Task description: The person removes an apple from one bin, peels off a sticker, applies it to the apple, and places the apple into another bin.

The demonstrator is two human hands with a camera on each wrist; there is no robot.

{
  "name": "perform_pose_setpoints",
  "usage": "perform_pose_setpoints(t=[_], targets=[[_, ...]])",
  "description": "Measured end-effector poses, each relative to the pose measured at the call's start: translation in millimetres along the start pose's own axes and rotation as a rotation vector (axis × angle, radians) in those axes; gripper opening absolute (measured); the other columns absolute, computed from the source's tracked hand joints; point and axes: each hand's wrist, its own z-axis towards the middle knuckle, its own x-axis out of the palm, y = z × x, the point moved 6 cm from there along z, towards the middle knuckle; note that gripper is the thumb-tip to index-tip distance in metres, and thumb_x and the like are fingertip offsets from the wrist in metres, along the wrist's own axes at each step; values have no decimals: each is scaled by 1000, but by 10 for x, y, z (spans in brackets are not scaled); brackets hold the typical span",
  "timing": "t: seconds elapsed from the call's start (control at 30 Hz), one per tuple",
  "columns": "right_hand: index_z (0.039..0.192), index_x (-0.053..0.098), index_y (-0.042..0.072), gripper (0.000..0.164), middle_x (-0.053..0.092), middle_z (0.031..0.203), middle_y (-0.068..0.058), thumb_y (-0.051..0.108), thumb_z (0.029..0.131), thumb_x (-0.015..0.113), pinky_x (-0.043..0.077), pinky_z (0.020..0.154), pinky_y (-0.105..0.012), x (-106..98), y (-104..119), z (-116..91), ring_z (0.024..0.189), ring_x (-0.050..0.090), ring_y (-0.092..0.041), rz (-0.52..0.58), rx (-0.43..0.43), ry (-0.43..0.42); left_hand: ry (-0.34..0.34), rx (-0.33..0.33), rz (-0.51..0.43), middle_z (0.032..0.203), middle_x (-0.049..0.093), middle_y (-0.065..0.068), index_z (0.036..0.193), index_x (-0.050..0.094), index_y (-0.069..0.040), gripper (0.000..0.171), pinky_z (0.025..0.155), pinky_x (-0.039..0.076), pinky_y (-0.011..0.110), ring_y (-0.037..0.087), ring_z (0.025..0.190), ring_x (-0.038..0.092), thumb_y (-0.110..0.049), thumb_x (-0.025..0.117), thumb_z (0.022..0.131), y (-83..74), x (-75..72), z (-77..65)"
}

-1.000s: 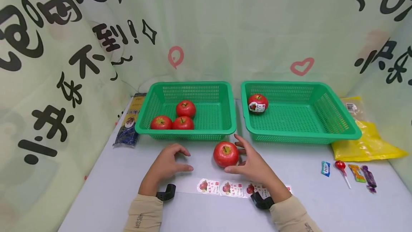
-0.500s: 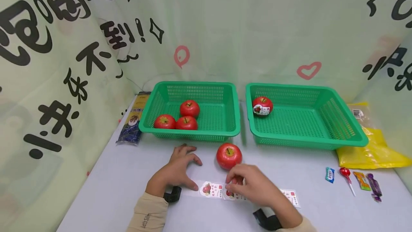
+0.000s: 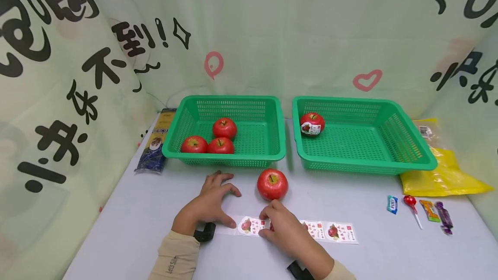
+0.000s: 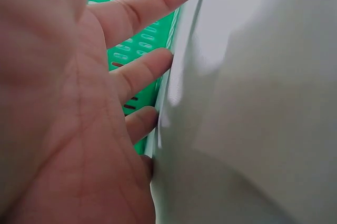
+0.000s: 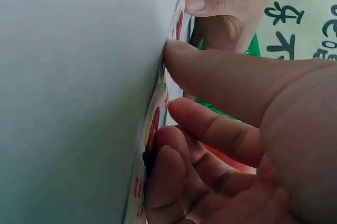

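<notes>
A strip of apple stickers (image 3: 342, 232) lies on the white table. My left hand (image 3: 210, 200) is spread on the table, its thumb by the strip's left end and its palm and fingers filling much of the left wrist view. My right hand (image 3: 285, 232) is over the strip, covering part of one sticker. In the right wrist view its thumb (image 5: 184, 56) touches the strip and the bent index finger (image 5: 197, 121) stays apart from the thumb. A sticker (image 5: 152, 129) there appears slightly raised at its edge. Just beyond the right hand sits a red apple (image 3: 272, 184).
The left green basket (image 3: 249, 159) has several red apples (image 3: 224, 128); the right green basket (image 3: 369, 167) has one apple (image 3: 312, 120) with a sticker on it. Small candies (image 3: 429, 209) and a yellow bag (image 3: 443, 176) are at the right, a blue-gold packet (image 3: 155, 144) at the left.
My right hand has left the apple's side and come down to the strip, then shifted left along it. My left hand has moved a little right and its thumb reached the strip's left end.
</notes>
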Motion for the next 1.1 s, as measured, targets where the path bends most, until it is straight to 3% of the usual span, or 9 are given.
perform_pose_setpoints(t=[0.33, 0.63, 0.87, 1.1], targets=[[93, 71, 9, 21, 55, 98, 3, 5, 82, 88, 52, 70, -23, 48, 37, -14, 79, 50, -4, -51, -46, -38, -8, -4, -7, 166, 38, 5, 114, 72, -30, 65, 125, 26, 69, 41, 159, 13, -27, 105, 58, -9, 3, -8], [98, 71, 6, 24, 56, 102, 1, 6, 82, 89, 50, 67, -23, 45, 32, -11, 76, 48, -4, -40, -4, -51, -10, -10, -6, 167, 38, 5, 114, 72, -30, 66, 125, 25, 69, 41, 160, 12, -28, 106, 58, -19, 0, -11], [96, 72, 5, 22, 57, 101, 1, 4, 81, 89, 52, 72, -26, 42, 72, -23, 81, 50, -7, -71, -26, -64, -13, -7, -5, 166, 38, 4, 114, 72, -30, 65, 125, 27, 68, 40, 159, 13, -28, 106, 58, -7, 13, 2], [94, 71, 10, 22, 56, 101, 3, 3, 82, 88, 53, 76, -28, 46, 70, -20, 88, 51, -10, -59, -20, -48, -13, -3, 0, 167, 38, 4, 114, 72, -31, 66, 125, 27, 68, 40, 160, 12, -28, 106, 58, 3, 14, 0]])
